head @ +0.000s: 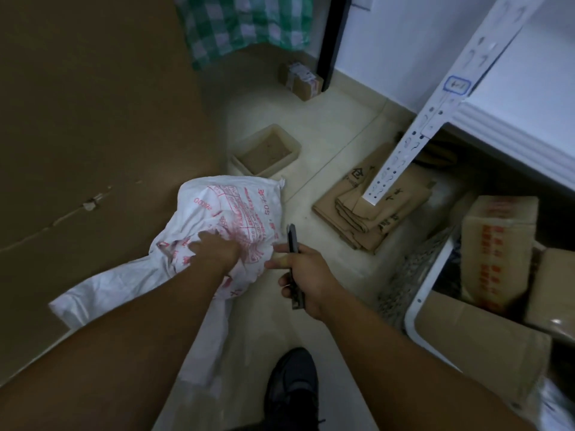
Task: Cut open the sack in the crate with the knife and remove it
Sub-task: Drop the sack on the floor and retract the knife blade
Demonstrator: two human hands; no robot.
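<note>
A white woven sack (227,213) with red print is bunched up in the middle of the view, its loose end trailing over the edge of a big brown cardboard surface (93,135). My left hand (217,248) grips the crumpled middle of the sack. To its right, my right hand (306,275) holds a dark utility knife (293,241) with the blade end pointing away from me, close beside the sack. No crate can be made out with certainty.
A small beige plastic tub (264,150) sits on the pale tiled floor behind the sack. Folded cardboard (373,209) lies under a white metal shelf post (413,129). Cardboard boxes (497,247) fill the lower right. My dark shoe (292,387) stands below.
</note>
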